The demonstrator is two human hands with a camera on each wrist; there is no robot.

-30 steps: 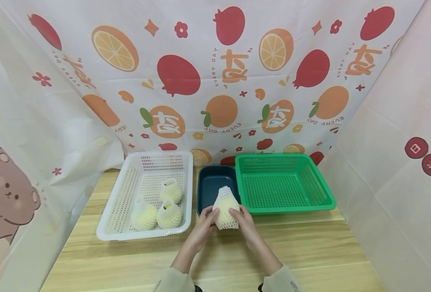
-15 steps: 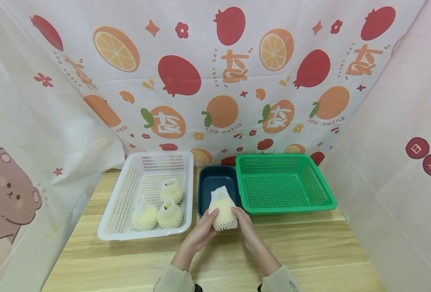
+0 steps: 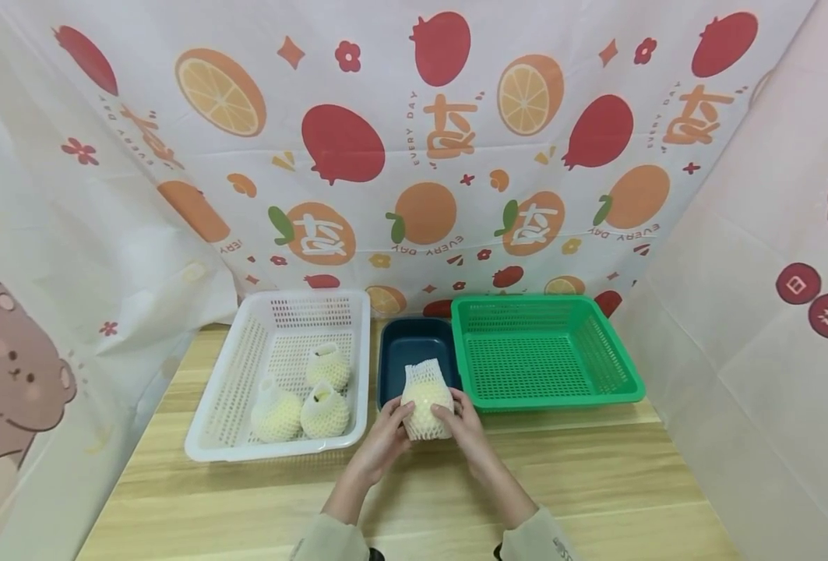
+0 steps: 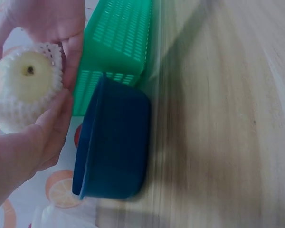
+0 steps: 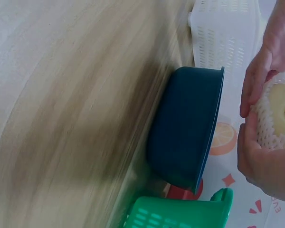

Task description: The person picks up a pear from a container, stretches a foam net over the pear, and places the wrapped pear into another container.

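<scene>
Both hands grip one pale yellow pear (image 3: 426,401) in a white foam net, held above the near end of a small dark blue tub (image 3: 414,358). The left hand (image 3: 385,440) holds its left side, thumb in front. On the right side, the right hand (image 3: 468,428) lays its thumb over the front of the pear. The net's gathered end points away from the person. Both wrist views show the dark dimple in the bare, net-free end of the pear (image 4: 32,71). Three more netted pears (image 3: 325,411) lie in a white basket (image 3: 206,405) to the left.
A green basket (image 3: 561,405) with nothing in it stands right of the tub. The containers line up on a wooden table (image 3: 414,506), with a fruit-printed cloth (image 3: 484,179) hanging close behind. More cloth hangs along both sides.
The pear has shifted slightly left and turned a little in the hands. The right thumb now reaches farther over its front. The baskets and tub stay put.
</scene>
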